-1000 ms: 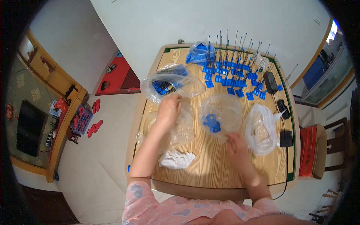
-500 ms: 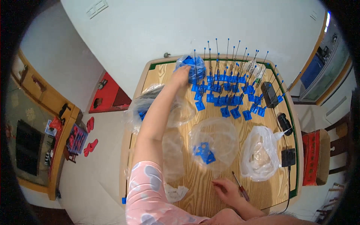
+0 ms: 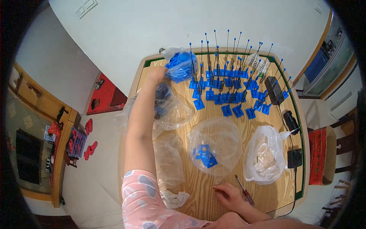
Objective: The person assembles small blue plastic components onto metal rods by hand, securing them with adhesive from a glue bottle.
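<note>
At the back of the wooden desk [image 3: 204, 187] by the white wall [image 3: 133, 23], the left hand [image 3: 156, 74] has its grip pinching the blue bag [image 3: 180, 68], further left than before; I can't tell the right hand's [image 3: 230, 195] grip.

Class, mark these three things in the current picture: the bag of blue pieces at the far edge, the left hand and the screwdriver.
Bag of blue pieces [image 3: 180, 67]: head view, middle of its bulging side.
Left hand [image 3: 156, 74]: head view, back of the hand.
Screwdriver [image 3: 248, 196]: head view, on its handle.
</note>
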The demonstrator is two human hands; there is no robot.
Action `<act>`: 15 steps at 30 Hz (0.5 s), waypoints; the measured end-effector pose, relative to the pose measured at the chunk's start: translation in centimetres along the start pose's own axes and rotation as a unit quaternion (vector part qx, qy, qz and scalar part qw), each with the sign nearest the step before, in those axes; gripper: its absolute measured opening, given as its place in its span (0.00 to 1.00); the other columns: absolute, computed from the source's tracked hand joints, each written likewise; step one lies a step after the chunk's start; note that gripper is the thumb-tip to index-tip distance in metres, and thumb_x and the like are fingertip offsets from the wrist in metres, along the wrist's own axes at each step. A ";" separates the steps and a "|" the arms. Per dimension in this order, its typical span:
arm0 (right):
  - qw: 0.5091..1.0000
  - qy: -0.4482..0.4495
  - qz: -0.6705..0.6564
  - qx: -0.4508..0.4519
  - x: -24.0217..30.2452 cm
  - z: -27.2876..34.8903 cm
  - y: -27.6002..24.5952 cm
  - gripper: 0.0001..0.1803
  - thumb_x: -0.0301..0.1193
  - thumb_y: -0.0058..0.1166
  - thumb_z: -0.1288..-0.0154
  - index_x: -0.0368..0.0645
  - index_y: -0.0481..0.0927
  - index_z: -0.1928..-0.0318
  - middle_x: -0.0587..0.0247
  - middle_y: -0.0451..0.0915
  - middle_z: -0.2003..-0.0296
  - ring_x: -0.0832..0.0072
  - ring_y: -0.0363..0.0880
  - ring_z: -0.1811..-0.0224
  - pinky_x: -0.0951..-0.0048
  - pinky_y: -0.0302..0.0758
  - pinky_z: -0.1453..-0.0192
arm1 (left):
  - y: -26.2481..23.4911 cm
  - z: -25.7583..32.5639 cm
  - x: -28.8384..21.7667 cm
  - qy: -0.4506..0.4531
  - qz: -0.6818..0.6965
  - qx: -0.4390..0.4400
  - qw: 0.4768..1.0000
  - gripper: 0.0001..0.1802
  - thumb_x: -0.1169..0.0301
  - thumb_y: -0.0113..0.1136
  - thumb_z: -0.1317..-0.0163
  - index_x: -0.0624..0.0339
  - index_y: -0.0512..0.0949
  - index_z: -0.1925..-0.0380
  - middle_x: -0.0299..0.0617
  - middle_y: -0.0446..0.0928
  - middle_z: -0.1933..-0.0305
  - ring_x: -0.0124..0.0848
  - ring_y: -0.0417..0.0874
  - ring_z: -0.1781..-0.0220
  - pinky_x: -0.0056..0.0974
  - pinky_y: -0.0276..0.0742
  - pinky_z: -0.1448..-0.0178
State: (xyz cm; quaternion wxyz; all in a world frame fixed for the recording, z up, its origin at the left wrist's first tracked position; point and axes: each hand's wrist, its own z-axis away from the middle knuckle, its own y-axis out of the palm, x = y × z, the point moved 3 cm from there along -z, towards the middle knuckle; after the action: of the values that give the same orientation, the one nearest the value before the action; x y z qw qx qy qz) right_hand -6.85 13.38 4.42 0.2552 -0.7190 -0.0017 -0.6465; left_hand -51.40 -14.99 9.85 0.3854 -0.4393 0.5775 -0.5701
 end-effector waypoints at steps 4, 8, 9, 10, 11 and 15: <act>1.000 -0.010 0.007 -0.004 -0.3 0.2 0.4 0.17 0.21 0.54 0.48 0.42 0.75 0.55 0.54 0.75 0.63 0.60 0.76 0.62 0.68 0.74 0.61 | -0.7 1.0 1.1 0.005 -0.029 -0.016 0.999 0.11 0.70 0.57 0.54 0.58 0.75 0.67 0.49 0.78 0.63 0.46 0.78 0.58 0.46 0.73 0.54; 1.000 0.018 -0.008 -0.007 -0.8 0.5 0.0 0.16 0.22 0.54 0.47 0.42 0.75 0.55 0.54 0.75 0.63 0.59 0.76 0.62 0.67 0.74 0.60 | -2.9 1.5 -4.6 -0.003 0.095 -0.024 0.995 0.10 0.72 0.54 0.51 0.61 0.73 0.67 0.51 0.77 0.63 0.47 0.77 0.59 0.45 0.72 0.55; 1.000 0.029 -0.010 -0.002 -1.0 0.5 0.0 0.15 0.22 0.54 0.46 0.42 0.75 0.55 0.54 0.75 0.63 0.58 0.76 0.62 0.67 0.74 0.60 | -1.7 0.6 -4.5 -0.010 0.183 -0.036 0.982 0.13 0.70 0.53 0.51 0.62 0.72 0.63 0.53 0.77 0.63 0.48 0.78 0.58 0.44 0.72 0.54; 1.000 0.024 -0.012 0.003 -0.8 0.5 0.2 0.15 0.22 0.54 0.46 0.42 0.75 0.55 0.54 0.75 0.63 0.58 0.76 0.62 0.67 0.74 0.60 | -0.2 -0.2 -3.2 -0.016 0.179 -0.038 0.983 0.13 0.70 0.53 0.51 0.62 0.72 0.63 0.53 0.77 0.63 0.48 0.78 0.58 0.44 0.72 0.54; 1.000 0.015 -0.002 0.005 -0.6 0.5 0.5 0.15 0.22 0.53 0.46 0.42 0.75 0.55 0.54 0.75 0.64 0.59 0.76 0.63 0.67 0.74 0.60 | 1.5 -1.2 -1.0 -0.060 0.250 -0.072 0.964 0.14 0.70 0.53 0.51 0.62 0.73 0.63 0.54 0.77 0.62 0.47 0.78 0.58 0.43 0.73 0.54; 1.000 0.000 -0.003 0.000 0.0 0.2 0.4 0.16 0.22 0.53 0.47 0.43 0.75 0.55 0.54 0.75 0.65 0.59 0.76 0.63 0.68 0.74 0.61 | 5.1 -2.6 1.5 -0.140 0.331 -0.088 0.929 0.14 0.70 0.53 0.50 0.63 0.76 0.63 0.55 0.77 0.63 0.47 0.78 0.58 0.42 0.73 0.53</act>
State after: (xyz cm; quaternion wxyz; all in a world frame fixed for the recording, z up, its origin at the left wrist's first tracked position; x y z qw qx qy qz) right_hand -6.51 13.07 4.23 0.2536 -0.7190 -0.0042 -0.6470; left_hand -54.70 -15.74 5.01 0.5885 -0.3310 0.6783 -0.2897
